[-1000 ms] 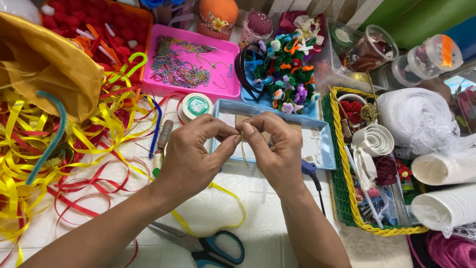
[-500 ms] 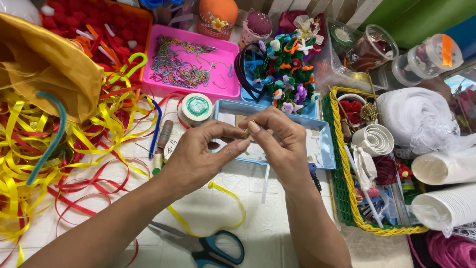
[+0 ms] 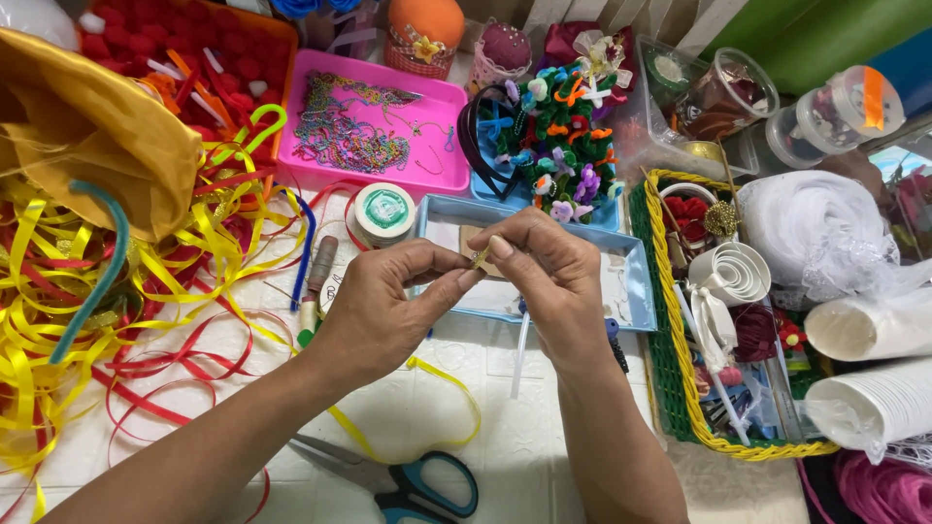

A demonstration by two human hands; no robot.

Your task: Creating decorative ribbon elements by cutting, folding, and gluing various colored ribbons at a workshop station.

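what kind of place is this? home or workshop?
Probably a craft worktable, home or small workshop; the pictures can't settle which. Loose red and yellow ribbons, a pink tray of beaded chains, scissors and a woven basket of trims surround both hands.

Left hand [image 3: 383,315], right hand [image 3: 553,281] bare; forearms unsleeved; short unpainted nails.
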